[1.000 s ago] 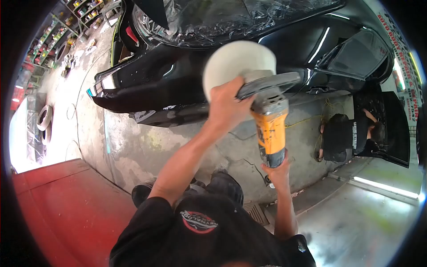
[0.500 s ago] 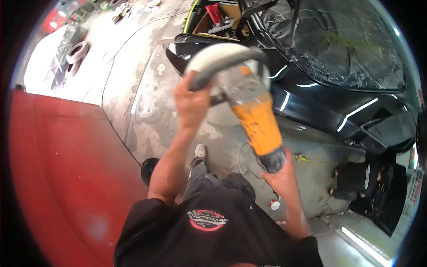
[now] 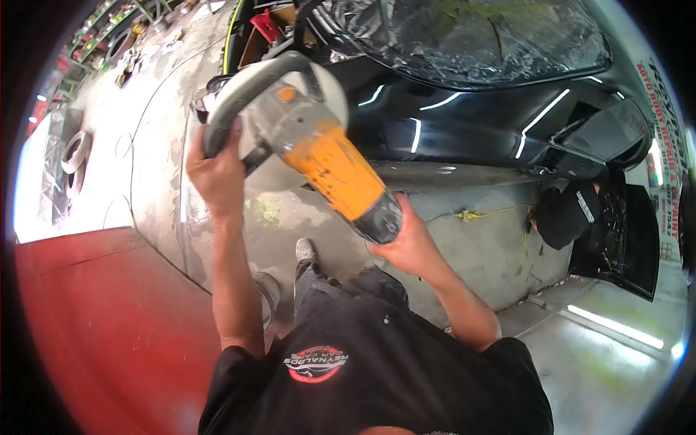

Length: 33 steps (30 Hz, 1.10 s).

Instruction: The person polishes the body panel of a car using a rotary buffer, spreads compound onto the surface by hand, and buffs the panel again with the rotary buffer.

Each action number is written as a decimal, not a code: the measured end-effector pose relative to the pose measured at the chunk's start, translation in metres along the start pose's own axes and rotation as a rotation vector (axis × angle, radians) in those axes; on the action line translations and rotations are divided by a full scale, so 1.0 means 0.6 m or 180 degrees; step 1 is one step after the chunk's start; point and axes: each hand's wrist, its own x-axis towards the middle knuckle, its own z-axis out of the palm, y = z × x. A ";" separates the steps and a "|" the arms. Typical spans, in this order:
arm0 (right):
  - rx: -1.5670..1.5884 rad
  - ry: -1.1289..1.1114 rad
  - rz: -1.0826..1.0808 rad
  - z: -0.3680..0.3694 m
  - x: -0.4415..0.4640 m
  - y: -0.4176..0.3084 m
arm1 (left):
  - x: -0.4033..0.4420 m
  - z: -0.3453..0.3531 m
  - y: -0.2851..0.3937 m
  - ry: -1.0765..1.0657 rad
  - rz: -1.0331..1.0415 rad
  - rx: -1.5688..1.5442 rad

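Observation:
An orange and grey power polisher [image 3: 337,170] with a round, pale pad [image 3: 330,94] is held up in front of me. My left hand [image 3: 217,170] is wrapped round its dark curved front handle [image 3: 239,94]. At the rear, my right hand [image 3: 407,243] grips the dark end of the polisher's body. The pad faces away toward the black car [image 3: 464,130] and overlaps its near corner in view; whether the two touch, I cannot tell. Plastic film [image 3: 478,36] covers the car's glass.
A red panel [image 3: 116,312] is at the lower left. On the right a person in black [image 3: 565,217] bends by a detached black door [image 3: 638,239]. A yellow cord [image 3: 471,215] and a bucket [image 3: 267,293] are on the floor. Tires [image 3: 75,152] lie at the left.
The polisher, with both hands still on it, has swung left across the view and tilted, its pad end now at the upper left. The view has shifted too, and the person at right has bent lower.

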 end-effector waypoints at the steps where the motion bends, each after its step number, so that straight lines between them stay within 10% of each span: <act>1: 0.0080 0.0129 -0.0008 -0.013 -0.016 0.020 | -0.020 0.030 0.017 -0.0102 -0.0006 -0.0098; 15: -0.0112 0.1228 0.0791 -0.182 -0.214 0.209 | -0.250 0.293 0.084 -0.1417 -0.0023 -0.0708; 33: -0.0395 -0.0519 -0.0406 0.006 0.062 -0.107 | 0.012 -0.087 -0.037 0.0764 -0.0619 -0.0659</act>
